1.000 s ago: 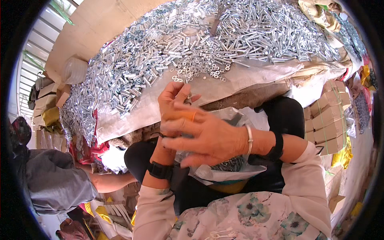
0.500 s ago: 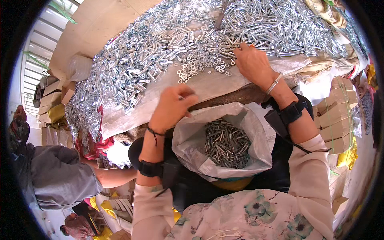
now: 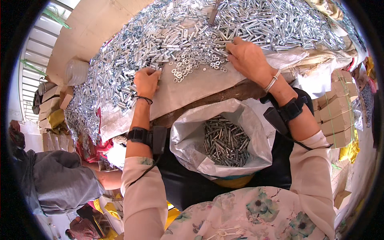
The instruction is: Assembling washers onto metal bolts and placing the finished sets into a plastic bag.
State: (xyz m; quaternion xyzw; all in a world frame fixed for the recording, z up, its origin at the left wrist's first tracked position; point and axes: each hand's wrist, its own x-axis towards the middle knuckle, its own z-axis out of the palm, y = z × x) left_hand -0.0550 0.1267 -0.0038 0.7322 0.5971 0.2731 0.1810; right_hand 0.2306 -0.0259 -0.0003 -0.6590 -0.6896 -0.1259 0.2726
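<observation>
My left hand (image 3: 147, 83) is at the near edge of a heap of shiny metal sleeves (image 3: 136, 60), its fingers closed. A small metal part shows by its fingertips, too little of it to name. My right hand (image 3: 251, 61) reaches over the sheet's edge, its curled fingertips pressed together at the border of loose bolts (image 3: 276, 30) and washers (image 3: 185, 67). Whatever those fingertips hold is hidden. Between my forearms an open white woven sack (image 3: 188, 150) rests on my lap, with many darker bolts (image 3: 226, 142) inside.
A pale sheet (image 3: 176, 94) lies under the metal heap. A flat dark metal piece (image 3: 213, 17) stands up in it. Strapped cardboard boxes (image 3: 336, 116) are stacked at right. At left, another person in grey (image 3: 64, 176) stretches an arm toward the table. A clear plastic roll (image 3: 76, 73) sits far left.
My left hand has moved from above the sack's rim forward and left to the sleeves. My right hand has stayed at the bolts, shifting slightly left.
</observation>
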